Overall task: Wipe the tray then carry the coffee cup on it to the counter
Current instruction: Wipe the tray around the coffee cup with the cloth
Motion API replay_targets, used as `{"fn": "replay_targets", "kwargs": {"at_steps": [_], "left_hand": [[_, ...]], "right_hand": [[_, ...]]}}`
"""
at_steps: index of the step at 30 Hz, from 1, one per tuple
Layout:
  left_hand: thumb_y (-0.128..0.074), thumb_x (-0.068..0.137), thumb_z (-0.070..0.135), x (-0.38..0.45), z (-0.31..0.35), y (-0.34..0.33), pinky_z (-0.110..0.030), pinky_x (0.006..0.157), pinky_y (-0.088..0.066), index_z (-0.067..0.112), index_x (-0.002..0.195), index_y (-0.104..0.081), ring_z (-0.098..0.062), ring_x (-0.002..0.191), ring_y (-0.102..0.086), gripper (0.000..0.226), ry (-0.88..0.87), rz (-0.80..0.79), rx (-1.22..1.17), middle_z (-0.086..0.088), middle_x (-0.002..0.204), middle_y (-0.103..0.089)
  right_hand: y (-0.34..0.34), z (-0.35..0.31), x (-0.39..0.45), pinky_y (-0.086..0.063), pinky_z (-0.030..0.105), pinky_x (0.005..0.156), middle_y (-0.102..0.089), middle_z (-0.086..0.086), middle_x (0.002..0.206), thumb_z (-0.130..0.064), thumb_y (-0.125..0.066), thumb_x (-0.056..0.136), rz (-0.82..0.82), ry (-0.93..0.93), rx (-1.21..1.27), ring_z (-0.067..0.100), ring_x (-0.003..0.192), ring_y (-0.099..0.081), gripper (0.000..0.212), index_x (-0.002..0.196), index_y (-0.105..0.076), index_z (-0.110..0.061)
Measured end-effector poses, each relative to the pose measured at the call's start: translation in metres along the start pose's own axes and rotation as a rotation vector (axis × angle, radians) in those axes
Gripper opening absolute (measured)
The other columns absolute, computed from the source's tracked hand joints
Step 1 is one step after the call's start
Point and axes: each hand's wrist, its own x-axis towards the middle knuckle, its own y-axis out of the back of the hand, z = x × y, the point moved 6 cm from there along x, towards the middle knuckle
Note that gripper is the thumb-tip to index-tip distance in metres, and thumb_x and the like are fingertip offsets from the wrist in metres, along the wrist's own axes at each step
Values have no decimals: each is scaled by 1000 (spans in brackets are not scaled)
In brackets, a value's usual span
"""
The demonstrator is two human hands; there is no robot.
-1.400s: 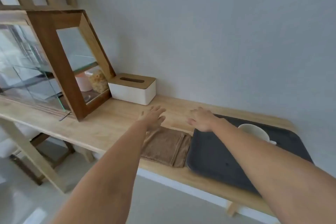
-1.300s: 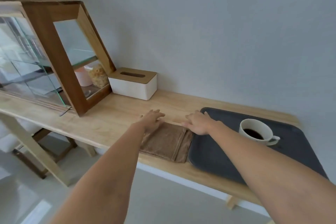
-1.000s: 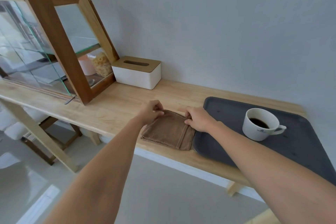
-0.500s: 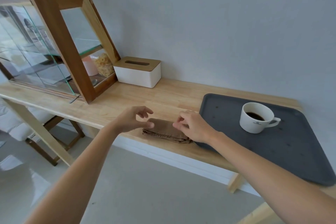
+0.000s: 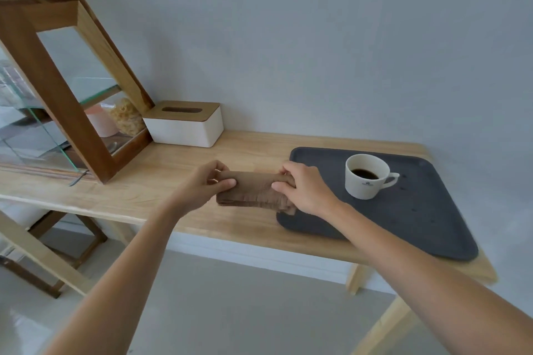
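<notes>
A dark grey tray lies on the right end of the wooden table. A white coffee cup with black coffee stands on the tray's far left part, handle to the right. Just left of the tray, a folded brown cloth is held up off the table. My left hand pinches its left end and my right hand grips its right end, over the tray's left edge.
A white tissue box with a wooden lid stands by the wall. A wood-and-glass display case holding a pink cup and snacks fills the table's left part. The grey wall runs close behind. Floor lies below the table's front edge.
Both hands came down onto the flat cloth, gathered it at its two ends and lifted it off the table. The view has shifted left and down.
</notes>
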Motion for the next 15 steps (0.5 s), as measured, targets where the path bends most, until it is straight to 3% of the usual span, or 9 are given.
{"fn": "replay_targets", "kwargs": {"at_steps": [4,9,12,15], "left_hand": [[-66,88,31,20,48,-43,-27,68,-53,16,96,-59,-16,80,-66,19,-56,-39,-17,-2,89,-71],[-68,85,38,40,51,-105,-25,67,-49,15,105,-60,-21,88,-63,32,-12,-55,175,-5,99,-67],[-65,84,46,31,36,-122,-33,91,-47,14,131,-46,-24,114,-54,60,1,14,257,-9,126,-55],[-57,81,63,5,24,-134,-50,115,-24,13,151,-14,-26,142,-26,97,43,54,251,-9,153,-28]], "right_hand": [[51,28,-10,-37,26,63,-60,-4,80,-26,-64,88,87,-79,-115,13,75,-53,12,94,-60,-16],[53,65,-25,-42,32,66,-55,-3,77,-23,-60,91,1,-215,-270,21,78,-57,11,93,-56,-13],[38,70,-30,-49,38,81,-64,7,102,-26,-59,91,-43,-114,-572,25,95,-58,21,107,-55,-12],[22,71,-30,-33,38,110,-49,10,141,-20,-55,94,-43,69,-610,28,137,-37,43,135,-46,-13]]}}
